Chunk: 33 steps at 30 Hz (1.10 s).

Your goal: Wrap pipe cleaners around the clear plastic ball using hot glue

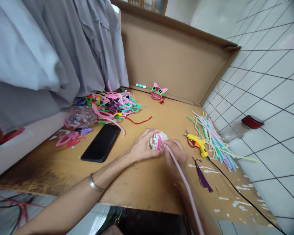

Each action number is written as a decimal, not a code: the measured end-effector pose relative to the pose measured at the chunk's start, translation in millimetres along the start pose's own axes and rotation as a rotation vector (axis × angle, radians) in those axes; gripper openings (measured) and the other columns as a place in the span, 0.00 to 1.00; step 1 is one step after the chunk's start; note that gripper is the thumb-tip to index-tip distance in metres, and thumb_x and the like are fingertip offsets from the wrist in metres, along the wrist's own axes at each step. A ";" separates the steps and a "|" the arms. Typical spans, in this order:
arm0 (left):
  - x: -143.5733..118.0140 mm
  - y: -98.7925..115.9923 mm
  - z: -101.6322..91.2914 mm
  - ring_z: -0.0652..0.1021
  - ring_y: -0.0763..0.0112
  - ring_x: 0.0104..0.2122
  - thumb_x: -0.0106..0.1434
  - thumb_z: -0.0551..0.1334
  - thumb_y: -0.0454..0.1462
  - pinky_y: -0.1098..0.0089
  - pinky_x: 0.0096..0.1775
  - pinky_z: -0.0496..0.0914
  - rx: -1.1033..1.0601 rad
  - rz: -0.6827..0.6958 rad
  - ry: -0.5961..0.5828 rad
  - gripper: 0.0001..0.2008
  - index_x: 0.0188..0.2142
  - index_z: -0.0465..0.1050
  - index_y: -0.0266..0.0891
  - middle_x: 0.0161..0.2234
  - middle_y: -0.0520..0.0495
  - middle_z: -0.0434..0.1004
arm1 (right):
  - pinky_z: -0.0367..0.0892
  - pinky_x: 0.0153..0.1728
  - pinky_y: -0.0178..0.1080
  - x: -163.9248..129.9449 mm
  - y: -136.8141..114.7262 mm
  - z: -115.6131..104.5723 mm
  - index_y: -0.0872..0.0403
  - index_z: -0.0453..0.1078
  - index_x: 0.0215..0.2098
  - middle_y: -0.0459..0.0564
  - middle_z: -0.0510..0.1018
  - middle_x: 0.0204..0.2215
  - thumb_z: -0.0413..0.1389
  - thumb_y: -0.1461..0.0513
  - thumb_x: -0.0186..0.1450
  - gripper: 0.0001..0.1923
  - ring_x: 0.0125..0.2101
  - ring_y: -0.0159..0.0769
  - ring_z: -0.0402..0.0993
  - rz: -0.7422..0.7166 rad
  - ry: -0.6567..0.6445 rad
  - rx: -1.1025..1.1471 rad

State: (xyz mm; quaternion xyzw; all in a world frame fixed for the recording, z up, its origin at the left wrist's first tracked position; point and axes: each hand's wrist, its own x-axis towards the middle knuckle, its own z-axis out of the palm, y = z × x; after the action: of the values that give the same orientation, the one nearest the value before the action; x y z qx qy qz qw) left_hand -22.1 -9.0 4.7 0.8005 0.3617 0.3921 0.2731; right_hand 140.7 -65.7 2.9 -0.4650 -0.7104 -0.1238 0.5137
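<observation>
My left hand (143,143) curls its fingers and thumb around a small round craft piece (158,142), patterned in white, pale green and pink. From the other side, my right hand (177,155) pinches a long lilac pipe cleaner (184,179) against it. The strip's loose end trails down over my right forearm. My right fingertips are partly hidden, and so is the far side of the piece. Right of my hands lie a yellow glue gun (197,143) and a purple tassel (202,176). A black phone (101,143) rests to the left of my left hand.
A tangled heap of coloured pipe cleaners (120,102) and a clear plastic bag (80,116) occupy the left. Straight pipe cleaners (217,140) lie near the tiled wall, beside a red-lidded jar (240,127). A lion-head ornament (157,92) stands before the cardboard panel (176,58). The glue gun's cord crosses the right.
</observation>
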 end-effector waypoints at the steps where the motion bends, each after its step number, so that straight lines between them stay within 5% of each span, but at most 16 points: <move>1: 0.0 -0.3 0.1 0.74 0.54 0.53 0.48 0.69 0.40 0.56 0.56 0.69 -0.001 0.003 0.000 0.33 0.54 0.66 0.42 0.53 0.43 0.72 | 0.76 0.36 0.37 -0.5 0.3 0.5 0.51 0.75 0.41 0.51 0.78 0.34 0.54 0.67 0.66 0.09 0.34 0.35 0.78 -0.014 0.000 -0.005; 22: -2.0 -2.3 2.2 0.75 0.56 0.52 0.50 0.68 0.39 0.58 0.54 0.70 0.029 0.032 0.003 0.31 0.55 0.64 0.43 0.53 0.43 0.71 | 0.72 0.36 0.38 -4.3 -1.7 6.5 0.51 0.75 0.41 0.51 0.77 0.33 0.54 0.68 0.65 0.10 0.34 0.36 0.74 -0.124 0.008 -0.074; 33: -4.1 0.6 3.9 0.72 0.51 0.56 0.51 0.68 0.39 0.54 0.56 0.70 0.065 0.063 -0.006 0.32 0.55 0.62 0.40 0.58 0.36 0.63 | 0.70 0.45 0.44 -11.6 1.4 6.8 0.51 0.72 0.45 0.53 0.82 0.44 0.54 0.70 0.65 0.13 0.45 0.41 0.75 -0.235 -0.016 -0.161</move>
State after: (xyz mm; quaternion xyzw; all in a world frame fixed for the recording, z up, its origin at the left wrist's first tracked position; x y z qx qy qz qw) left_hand -20.4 -13.2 1.2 0.8211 0.3481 0.3863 0.2356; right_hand 138.1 -66.7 -10.3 -0.4194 -0.7516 -0.2360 0.4511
